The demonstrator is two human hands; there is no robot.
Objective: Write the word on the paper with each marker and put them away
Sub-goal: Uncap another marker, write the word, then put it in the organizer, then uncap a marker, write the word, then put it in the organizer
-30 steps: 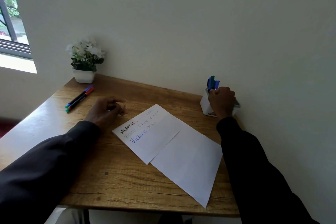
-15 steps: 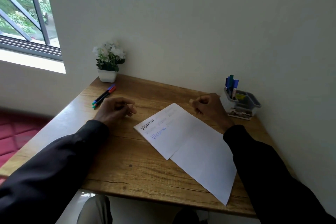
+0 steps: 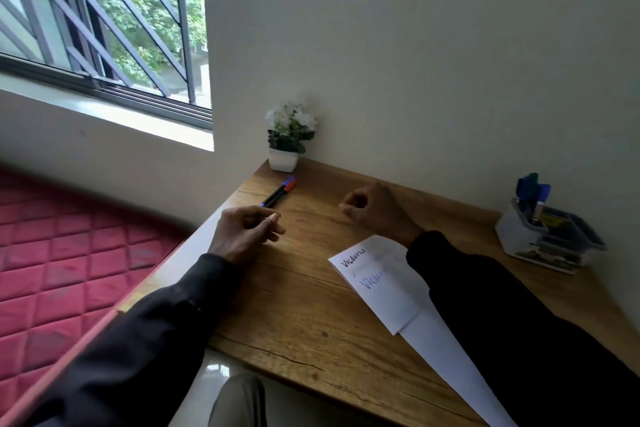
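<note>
Two dark markers (image 3: 278, 195) with a blue and an orange cap lie side by side at the far left of the wooden desk (image 3: 304, 315). My left hand (image 3: 246, 232) rests just in front of their near ends, fingers loosely curled and holding nothing. Further right, my right hand (image 3: 375, 210) hovers low over the desk with its fingers curled in and nothing in them. The white paper (image 3: 384, 291) shows "Victoria" in black and in blue, and my right sleeve covers part of it. A white holder (image 3: 519, 236) at the far right contains several blue and green markers (image 3: 530, 189).
A small white pot of white flowers (image 3: 289, 139) stands in the far left corner against the wall, just behind the markers. A barred window (image 3: 114, 28) is on the left. A red quilted mattress (image 3: 69, 260) lies below the desk's left edge.
My right hand has left the holder, crossed over the paper and now sits mid-desk, closer to the two loose markers. My head turned left. The left hand has hardly moved.
</note>
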